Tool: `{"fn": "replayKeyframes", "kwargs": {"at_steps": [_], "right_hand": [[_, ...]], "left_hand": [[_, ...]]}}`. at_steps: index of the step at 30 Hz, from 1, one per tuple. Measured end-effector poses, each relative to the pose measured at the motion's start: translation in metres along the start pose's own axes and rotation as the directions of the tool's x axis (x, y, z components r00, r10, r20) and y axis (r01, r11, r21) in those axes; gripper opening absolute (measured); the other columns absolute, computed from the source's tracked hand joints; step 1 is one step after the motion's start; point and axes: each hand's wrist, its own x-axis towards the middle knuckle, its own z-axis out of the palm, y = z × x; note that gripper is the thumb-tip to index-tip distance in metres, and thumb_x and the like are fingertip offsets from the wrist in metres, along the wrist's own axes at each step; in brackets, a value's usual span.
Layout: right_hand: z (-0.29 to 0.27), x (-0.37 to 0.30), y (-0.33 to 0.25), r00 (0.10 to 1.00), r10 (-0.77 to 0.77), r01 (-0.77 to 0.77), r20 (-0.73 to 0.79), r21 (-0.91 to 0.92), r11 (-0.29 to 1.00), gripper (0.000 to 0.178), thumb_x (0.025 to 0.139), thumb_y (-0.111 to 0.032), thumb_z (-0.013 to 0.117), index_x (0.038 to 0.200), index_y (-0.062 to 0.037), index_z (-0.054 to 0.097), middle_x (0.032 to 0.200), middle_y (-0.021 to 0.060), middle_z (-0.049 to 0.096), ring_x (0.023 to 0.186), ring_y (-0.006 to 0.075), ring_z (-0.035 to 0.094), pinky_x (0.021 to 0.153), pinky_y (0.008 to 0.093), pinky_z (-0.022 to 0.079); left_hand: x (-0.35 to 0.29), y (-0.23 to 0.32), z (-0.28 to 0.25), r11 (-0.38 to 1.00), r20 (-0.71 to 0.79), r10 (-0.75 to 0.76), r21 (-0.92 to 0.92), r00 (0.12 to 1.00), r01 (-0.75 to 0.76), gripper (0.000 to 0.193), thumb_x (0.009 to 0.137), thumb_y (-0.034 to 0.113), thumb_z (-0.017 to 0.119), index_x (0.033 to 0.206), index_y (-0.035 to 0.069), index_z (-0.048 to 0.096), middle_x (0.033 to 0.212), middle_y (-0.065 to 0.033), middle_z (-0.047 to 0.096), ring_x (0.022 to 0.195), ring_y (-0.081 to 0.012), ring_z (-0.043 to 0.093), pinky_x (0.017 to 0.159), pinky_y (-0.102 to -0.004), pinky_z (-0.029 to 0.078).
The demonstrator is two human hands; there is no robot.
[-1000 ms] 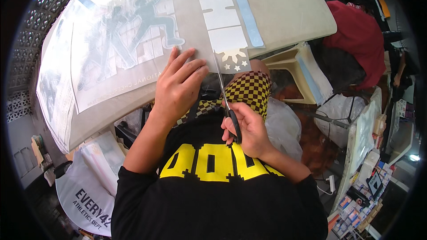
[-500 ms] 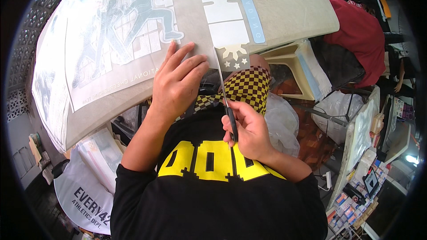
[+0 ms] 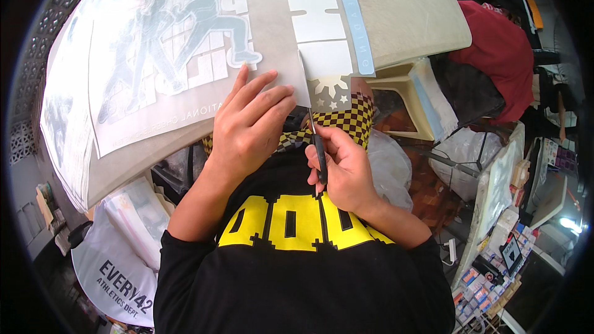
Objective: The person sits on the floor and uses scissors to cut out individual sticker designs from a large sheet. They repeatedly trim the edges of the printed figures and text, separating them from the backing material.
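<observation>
My right hand holds a pair of scissors by the black handles, blades pointing away from me. Their metal blades meet the near edge of a translucent printed sheet, where a slit runs up between its left part and a narrow strip with white letters. At the strip's near end are a pale sun shape and small stars, overhanging the table edge. My left hand lies on the sheet left of the slit, fingers stretched and holding nothing. Further left, the sheet carries bluish figures of people.
The sheet rests on a pale table. Right of my legs stand a cream plastic chair and clear plastic bags. A person in a red top is at the far right. A white printed cloth hangs at the lower left.
The printed strip has shifted slightly right and towards me, its sun and stars lower. The scissors have drawn a little closer to me, and less blade shows. My left hand has barely moved.
</observation>
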Motion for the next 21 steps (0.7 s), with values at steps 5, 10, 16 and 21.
{"fn": "replayKeyframes", "kwargs": {"at_steps": [5,10,16,21], "right_hand": [[0.002,0.012,-0.009,1.000,-0.007,0.007,0.013,-0.012,1.000,0.034,0.101,-0.016,0.062,0.128,0.0041,0.057,0.082,0.0016,0.065,0.059,0.0064,0.059,0.047,0.0220,0.045],[0.001,0.017,-0.011,1.000,-0.016,0.016,0.002,-0.008,1.000,0.033,0.102,-0.015,0.062,0.127,0.0048,0.057,0.084,0.0027,0.067,0.058,0.0065,0.059,0.045,0.0220,0.043],[0.003,0.019,-0.012,0.999,-0.038,0.038,-0.019,-0.042,0.998,0.030,0.103,-0.013,0.059,0.127,0.0053,0.058,0.084,0.0036,0.068,0.059,0.0067,0.059,0.046,0.0224,0.043],[0.004,0.033,-0.017,0.997,-0.077,0.077,-0.023,-0.026,0.997,0.028,0.104,-0.011,0.056,0.125,0.0065,0.058,0.084,0.0056,0.069,0.059,0.0076,0.060,0.049,0.0233,0.046]], "left_hand": [[0.003,0.011,-0.011,1.000,0.011,-0.009,-0.029,1.000,0.010,0.025,0.072,-0.008,0.074,0.095,0.001,0.073,0.101,-0.0113,0.074,0.110,-0.0342,0.070,0.110,-0.0540,0.045],[0.002,0.012,-0.012,1.000,-0.008,0.008,-0.024,1.000,-0.009,0.025,0.070,-0.002,0.072,0.094,0.003,0.072,0.102,-0.0093,0.073,0.109,-0.0333,0.070,0.109,-0.0554,0.045],[0.004,0.017,-0.015,0.999,-0.022,-0.002,-0.037,1.000,0.001,0.022,0.072,-0.006,0.073,0.093,0.001,0.073,0.099,-0.0108,0.074,0.107,-0.0336,0.071,0.107,-0.0539,0.048],[0.006,0.025,-0.023,0.999,-0.022,-0.003,-0.054,1.000,0.002,0.020,0.074,-0.008,0.074,0.093,-0.001,0.074,0.097,-0.0129,0.074,0.107,-0.0346,0.071,0.106,-0.0530,0.050]]}}
